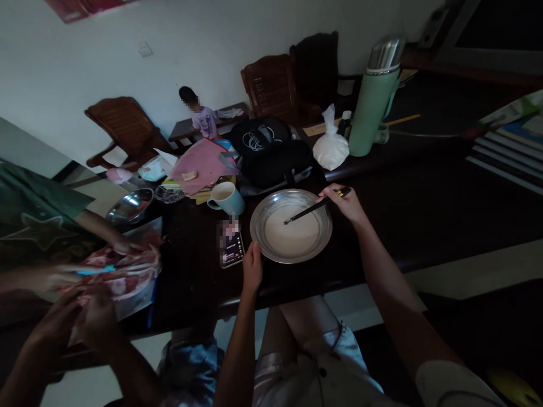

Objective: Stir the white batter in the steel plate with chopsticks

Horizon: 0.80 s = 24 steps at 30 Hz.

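A wide metal bowl (pixel 326 240) holds a smooth, whitish liquid (pixel 292 234). At its right rim, my right hand (pixel 344 202) is closed around a pair of dark chopsticks (pixel 311 209), whose tips dip into the liquid near the middle. My left hand (pixel 253 264) grips the bowl's near left rim, with the thumb side up. Just left of that hand lies a phone (pixel 232 249) with its screen lit. Behind the phone stands a light blue mug (pixel 227 199).
Left, other people's hands (pixel 95 311) work on raw meat (pixel 136 274), one holding a blue-handled tool. A black backpack (pixel 271 150), a tied bag of white powder (pixel 331 148) and a green thermos (pixel 373 107) stand behind the bowl. Stacked books (pixel 509 150) lie far right.
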{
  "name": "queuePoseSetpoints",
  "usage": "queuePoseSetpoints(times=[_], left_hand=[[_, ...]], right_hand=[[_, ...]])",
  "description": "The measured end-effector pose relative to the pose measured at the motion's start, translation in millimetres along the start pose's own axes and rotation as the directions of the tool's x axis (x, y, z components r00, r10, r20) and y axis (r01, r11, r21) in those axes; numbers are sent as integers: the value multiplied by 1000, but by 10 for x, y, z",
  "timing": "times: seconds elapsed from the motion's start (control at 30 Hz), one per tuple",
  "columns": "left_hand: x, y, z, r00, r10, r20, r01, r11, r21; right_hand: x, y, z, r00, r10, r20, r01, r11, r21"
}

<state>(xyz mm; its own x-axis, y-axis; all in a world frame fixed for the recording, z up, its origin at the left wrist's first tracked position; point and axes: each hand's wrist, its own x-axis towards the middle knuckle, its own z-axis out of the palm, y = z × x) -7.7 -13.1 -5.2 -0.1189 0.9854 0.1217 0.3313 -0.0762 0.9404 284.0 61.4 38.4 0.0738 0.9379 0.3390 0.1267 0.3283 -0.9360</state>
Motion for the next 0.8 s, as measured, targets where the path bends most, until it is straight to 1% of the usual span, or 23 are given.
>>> queuePoseSetpoints(times=[0.07,0.1,0.23,0.3,0.37,0.43,0.5,0.53,0.57,0.63,0.73,0.8], left_hand=[[0,2,-2,1000,6,2,-6,1000,2],[0,0,-2,1000,7,3,-7,1000,3],[2,-22,-4,1000,-4,10,4,1000,17],[1,-29,-3,1000,-5,6,5,1000,17],[-1,-29,0,1000,2,9,-2,1000,10],[-2,-25,2,1000,8,14,-8,1000,5],[-2,-21,4,1000,12,14,-12,1000,2],[-1,-21,5,1000,13,11,-13,1000,1],[1,-22,5,1000,13,8,-13,1000,-1],[4,-29,3,1000,12,4,-12,1000,-2],[7,-47,0,1000,14,6,-14,1000,8],[8,-53,0,1000,14,6,-14,1000,7]], right_hand=[[-5,-9,-29,999,27,-23,-26,999,24],[-11,-12,-33,999,36,-5,-36,999,37],[-36,-1,26,988,45,148,-52,998,46],[-33,14,57,984,28,175,-35,999,36],[-20,22,56,992,-4,128,2,1000,16],[-6,16,23,999,-25,38,26,1000,-6],[-2,-1,-16,999,-20,-28,20,1000,-7],[-5,-10,-28,999,-9,-33,9,1000,3],[-10,-18,-33,1000,6,-17,-5,1000,14],[-24,-20,-16,998,26,59,-28,999,32],[-32,13,37,985,12,175,-20,999,41],[-22,43,51,985,-13,173,6,999,40]])
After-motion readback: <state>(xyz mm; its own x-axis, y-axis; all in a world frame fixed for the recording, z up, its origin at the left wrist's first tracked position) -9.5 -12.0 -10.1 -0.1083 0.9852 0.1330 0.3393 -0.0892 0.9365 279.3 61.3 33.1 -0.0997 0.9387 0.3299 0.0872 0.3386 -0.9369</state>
